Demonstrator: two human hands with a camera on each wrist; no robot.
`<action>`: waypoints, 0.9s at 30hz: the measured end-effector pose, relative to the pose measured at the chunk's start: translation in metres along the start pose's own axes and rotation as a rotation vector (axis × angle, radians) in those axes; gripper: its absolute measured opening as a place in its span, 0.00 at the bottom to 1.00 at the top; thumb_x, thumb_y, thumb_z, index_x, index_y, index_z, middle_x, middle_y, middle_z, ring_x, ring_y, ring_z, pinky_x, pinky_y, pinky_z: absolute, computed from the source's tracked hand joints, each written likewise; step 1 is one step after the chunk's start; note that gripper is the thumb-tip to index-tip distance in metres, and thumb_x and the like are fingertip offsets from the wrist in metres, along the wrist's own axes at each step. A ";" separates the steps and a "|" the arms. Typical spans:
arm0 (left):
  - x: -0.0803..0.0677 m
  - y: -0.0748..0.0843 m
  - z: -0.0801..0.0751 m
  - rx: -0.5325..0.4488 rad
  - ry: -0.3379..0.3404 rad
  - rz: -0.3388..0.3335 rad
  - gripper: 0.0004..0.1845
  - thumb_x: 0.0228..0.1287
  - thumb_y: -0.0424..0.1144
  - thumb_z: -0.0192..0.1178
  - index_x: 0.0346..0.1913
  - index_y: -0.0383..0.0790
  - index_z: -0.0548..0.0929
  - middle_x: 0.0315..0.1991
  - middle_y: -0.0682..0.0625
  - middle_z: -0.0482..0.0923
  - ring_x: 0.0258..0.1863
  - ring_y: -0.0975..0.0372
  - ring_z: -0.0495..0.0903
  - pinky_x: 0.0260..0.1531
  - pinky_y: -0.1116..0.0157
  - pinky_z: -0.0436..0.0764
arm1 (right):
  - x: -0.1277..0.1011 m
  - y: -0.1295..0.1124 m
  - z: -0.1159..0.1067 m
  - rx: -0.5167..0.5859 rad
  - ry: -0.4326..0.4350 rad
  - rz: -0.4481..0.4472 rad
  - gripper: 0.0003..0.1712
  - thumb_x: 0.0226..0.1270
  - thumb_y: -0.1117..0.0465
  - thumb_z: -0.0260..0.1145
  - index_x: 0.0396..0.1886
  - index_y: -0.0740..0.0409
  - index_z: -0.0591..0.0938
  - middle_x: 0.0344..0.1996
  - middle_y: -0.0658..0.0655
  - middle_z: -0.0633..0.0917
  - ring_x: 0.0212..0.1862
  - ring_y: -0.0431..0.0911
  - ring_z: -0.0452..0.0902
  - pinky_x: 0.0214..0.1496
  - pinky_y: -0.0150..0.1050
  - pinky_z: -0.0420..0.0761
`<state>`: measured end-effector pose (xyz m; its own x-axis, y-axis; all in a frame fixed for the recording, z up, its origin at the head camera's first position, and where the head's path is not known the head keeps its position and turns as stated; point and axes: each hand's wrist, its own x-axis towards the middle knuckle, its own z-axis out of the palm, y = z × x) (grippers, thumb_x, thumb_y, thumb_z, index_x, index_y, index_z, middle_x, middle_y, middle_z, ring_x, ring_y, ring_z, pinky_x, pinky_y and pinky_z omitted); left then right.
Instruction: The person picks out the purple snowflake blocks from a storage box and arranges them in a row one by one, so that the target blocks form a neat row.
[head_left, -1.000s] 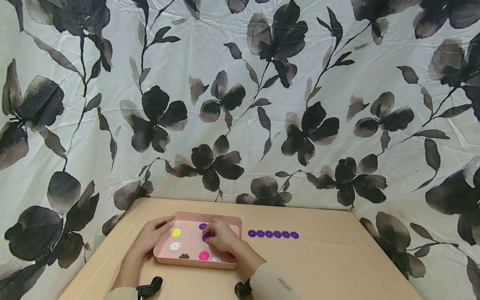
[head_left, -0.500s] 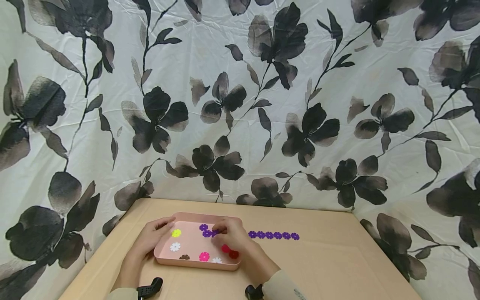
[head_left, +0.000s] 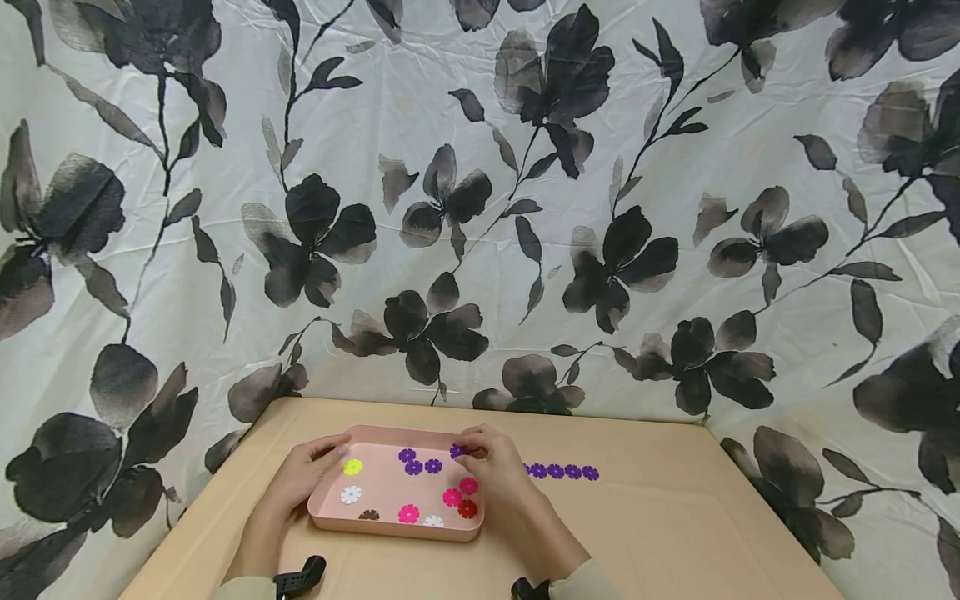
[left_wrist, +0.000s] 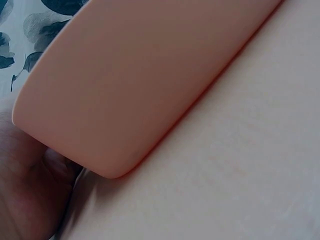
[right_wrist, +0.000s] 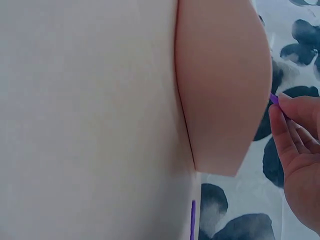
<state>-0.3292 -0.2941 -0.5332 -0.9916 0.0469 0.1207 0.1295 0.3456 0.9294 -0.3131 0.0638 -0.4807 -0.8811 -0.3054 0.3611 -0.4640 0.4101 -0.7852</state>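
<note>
In the head view my right hand pinches a purple flower-shaped piece above the right side of the pink tray. The right wrist view has the same purple piece edge-on between thumb and fingertips, above the rim. My left hand holds the tray at its left end, the thumb by the rim; in the left wrist view this hand is partly hidden behind the tray wall. Three purple flower pieces lie together inside the tray.
Also in the tray are yellow, white, brown, pink and red flower pieces. A row of purple flower pieces stands on the tan table, right of the tray, its left end hidden by my right hand. Floral cloth hangs behind.
My right hand has picked a purple flower piece from the cluster and moved right with it to the tray's right side, uncovering pink and red pieces. My left hand stays at the tray.
</note>
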 end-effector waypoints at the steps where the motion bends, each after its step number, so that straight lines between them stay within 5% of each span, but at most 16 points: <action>1: 0.000 0.000 0.000 -0.003 0.000 -0.002 0.26 0.80 0.48 0.57 0.73 0.40 0.75 0.75 0.40 0.71 0.78 0.45 0.65 0.76 0.45 0.66 | -0.001 0.001 -0.002 -0.002 0.008 -0.002 0.12 0.68 0.70 0.71 0.49 0.60 0.91 0.48 0.54 0.85 0.46 0.44 0.85 0.51 0.31 0.87; 8: 0.001 -0.002 0.000 0.009 0.001 -0.012 0.27 0.80 0.50 0.57 0.74 0.41 0.76 0.75 0.40 0.71 0.78 0.45 0.65 0.76 0.44 0.66 | -0.003 0.007 -0.017 -0.024 0.052 -0.048 0.12 0.69 0.71 0.70 0.50 0.63 0.89 0.49 0.57 0.85 0.49 0.49 0.86 0.54 0.35 0.88; 27: 0.001 -0.001 -0.001 -0.010 -0.005 -0.027 0.29 0.79 0.52 0.57 0.74 0.42 0.75 0.76 0.40 0.70 0.78 0.45 0.65 0.76 0.43 0.66 | -0.013 0.030 -0.073 -0.039 0.189 0.042 0.13 0.65 0.70 0.73 0.49 0.57 0.90 0.46 0.53 0.86 0.46 0.45 0.87 0.49 0.29 0.87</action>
<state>-0.3298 -0.2955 -0.5332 -0.9947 0.0428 0.0936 0.1026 0.3373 0.9358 -0.3221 0.1429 -0.4728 -0.8997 -0.1216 0.4191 -0.4260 0.4536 -0.7828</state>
